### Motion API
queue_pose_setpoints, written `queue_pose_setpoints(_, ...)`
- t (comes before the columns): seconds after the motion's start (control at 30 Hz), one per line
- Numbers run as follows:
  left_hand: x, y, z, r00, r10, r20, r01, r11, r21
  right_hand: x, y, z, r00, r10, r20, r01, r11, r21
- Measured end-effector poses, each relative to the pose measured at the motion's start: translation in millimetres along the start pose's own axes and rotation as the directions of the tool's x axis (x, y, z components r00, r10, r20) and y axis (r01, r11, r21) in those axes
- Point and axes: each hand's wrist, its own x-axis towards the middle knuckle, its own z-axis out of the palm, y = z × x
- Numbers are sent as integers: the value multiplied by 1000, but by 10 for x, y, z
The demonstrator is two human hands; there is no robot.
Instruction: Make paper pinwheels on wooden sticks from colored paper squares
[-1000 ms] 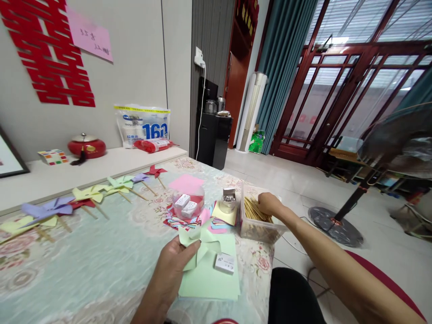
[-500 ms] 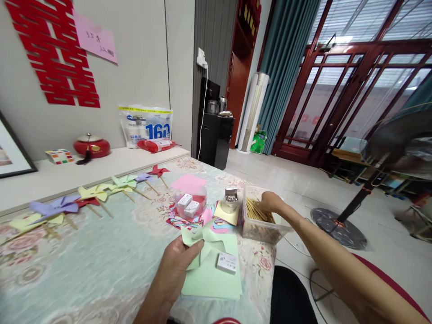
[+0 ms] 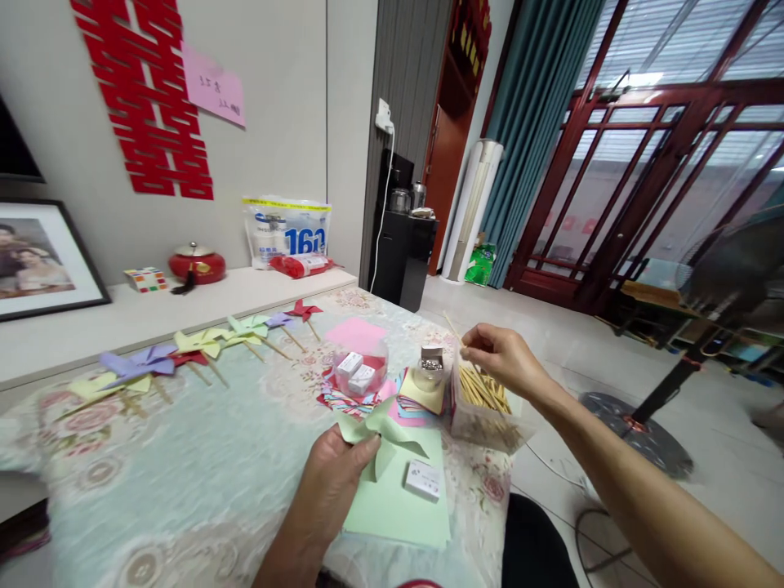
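Note:
My left hand [image 3: 343, 469] pinches a light green paper pinwheel head [image 3: 383, 429], its thumb on the centre. Below it lies a stack of green paper [image 3: 398, 514] with a small white box [image 3: 422, 479] on top. My right hand [image 3: 496, 351] is closed on a thin wooden stick [image 3: 452, 327], raised above a clear plastic bin [image 3: 490, 429] of similar sticks [image 3: 483, 388]. Left of the bin, an opened small box of metal pins [image 3: 432, 359] stands over yellow and coloured paper squares [image 3: 422, 392].
Finished pinwheels [image 3: 138, 365] on sticks lie in a row along the table's back edge. A clear round tub [image 3: 361, 371] holds small white boxes, with pink paper [image 3: 355, 333] behind it. A standing fan [image 3: 667, 376] is on the floor at right.
My right hand has come up out of the stick bin with one stick between its fingers. My left hand keeps the green pinwheel head. The camera view has turned slightly left.

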Motion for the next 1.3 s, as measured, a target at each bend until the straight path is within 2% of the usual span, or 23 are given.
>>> queue_pose_setpoints(0.03, -13, 5, 9, 1000, 25, 13, -25, 1000, -16, -71, -88, 88, 997, -13, 75, -4, 976, 219)
queue_pose_setpoints(0.07, -24, 9, 18, 999, 51, 20, -50, 998, -32, -147, -167, 200, 988, -21, 153, -43, 915, 401)
queue_pose_setpoints(0.13, -39, 11, 40, 996, 83, 28, -81, 994, -70, -307, -295, 469, 956, -65, 286, -117, 808, 577)
queue_pose_setpoints(0.17, -41, 12, 52, 994, 103, 31, -100, 991, -87, -384, -348, 611, 938, -85, 336, -148, 779, 609)
queue_pose_setpoints(0.27, -33, 13, 90, 988, 144, 59, -137, 984, -112, -567, -483, 977, 921, -144, 362, -135, 754, 643)
queue_pose_setpoints(0.4, -6, 16, 129, 981, 189, 44, -184, 978, -94, -659, -618, 1225, 931, -159, 328, -95, 762, 640)
queue_pose_setpoints(0.47, 11, 13, 128, 977, 212, 5, -211, 975, -75, -653, -622, 1235, 931, -165, 326, -90, 760, 643)
queue_pose_setpoints(0.5, 19, 10, 120, 976, 217, -17, -218, 974, -68, -641, -598, 1205, 916, -185, 356, -95, 762, 641)
queue_pose_setpoints(0.6, 44, 0, 73, 976, 201, -79, -205, 977, -51, -578, -437, 990, 823, -287, 490, -95, 781, 618)
queue_pose_setpoints(0.63, 50, -2, 54, 974, 199, -105, -203, 979, -30, -551, -371, 896, 833, -274, 480, -99, 780, 618)
queue_pose_setpoints(0.67, 55, -3, 39, 970, 202, -133, -203, 979, 2, -523, -312, 807, 863, -227, 452, -130, 764, 632)
queue_pose_setpoints(0.77, 61, -1, 22, 961, 199, -191, -179, 977, 118, -467, -228, 655, 928, -148, 341, -170, 648, 743)
queue_pose_setpoints(0.83, 62, -4, 30, 966, 177, -186, -147, 976, 164, -461, -267, 685, 941, -156, 302, -151, 603, 783)
queue_pose_setpoints(0.97, 89, -51, 18, 971, 180, -157, -140, 961, 238, -475, -417, 931, 912, -252, 322, -70, 680, 730)
queue_pose_setpoints(1.03, 117, -94, -21, 969, 208, -133, -164, 946, 280, -472, -451, 1056, 917, -236, 322, -71, 697, 714)
queue_pose_setpoints(1.13, 152, -152, -93, 962, 254, -103, -199, 906, 373, -454, -436, 1180, 927, -198, 318, -106, 674, 731)
queue_pose_setpoints(1.3, 162, -169, -129, 946, 306, -107, -207, 823, 529, -444, -403, 1218, 923, -205, 326, -116, 658, 744)
